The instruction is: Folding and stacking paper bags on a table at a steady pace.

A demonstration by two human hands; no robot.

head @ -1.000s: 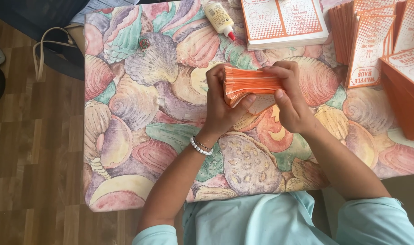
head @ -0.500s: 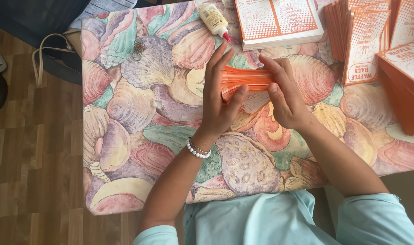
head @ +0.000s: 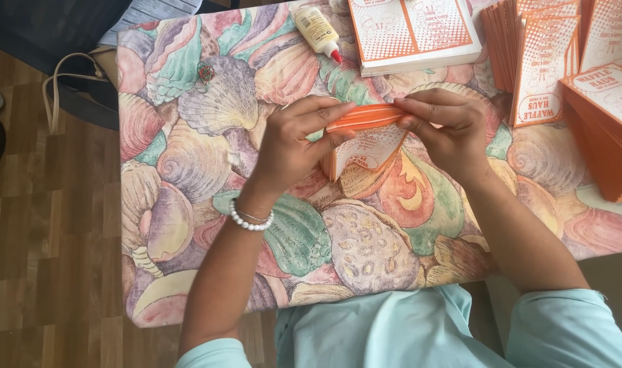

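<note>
Together, the left hand [head: 294, 140] and right hand [head: 447, 129] each close their grip on an orange-and-white paper sleeve [head: 365, 140] above the shell-patterned counter [head: 188, 170], a glue bottle [head: 317, 31] nearby.

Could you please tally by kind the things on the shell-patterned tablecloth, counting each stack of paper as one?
Glue bottle: 1
Flat stack of orange-and-white printed sheets: 1
Stacks of folded orange paper bags: 2
Bag held by both hands: 1
Total: 5

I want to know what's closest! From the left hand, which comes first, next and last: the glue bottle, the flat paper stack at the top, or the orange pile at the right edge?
From the left hand:
1. Glue bottle, above it.
2. Flat paper stack, top middle.
3. Orange pile, far right edge.
</note>
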